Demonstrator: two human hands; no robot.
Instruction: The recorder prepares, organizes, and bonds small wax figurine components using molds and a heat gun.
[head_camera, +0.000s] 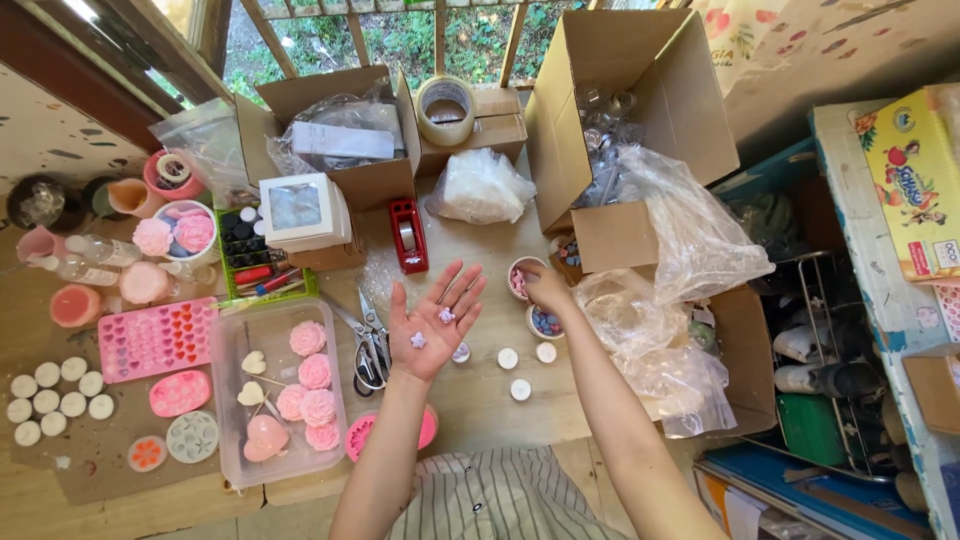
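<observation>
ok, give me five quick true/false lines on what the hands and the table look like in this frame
1. The left hand lies palm up with small pale shapes on it. True.
2. The right hand holds the scissors. False: the scissors lie on the table beside the left hand; the right hand reaches into a small cup.
3. The clear tray holds pink rose shapes. True.
4. The red tape dispenser sits inside the big open box. False: it stands on the table.
5. The pink heart mould lies left of the clear tray. True.
</observation>
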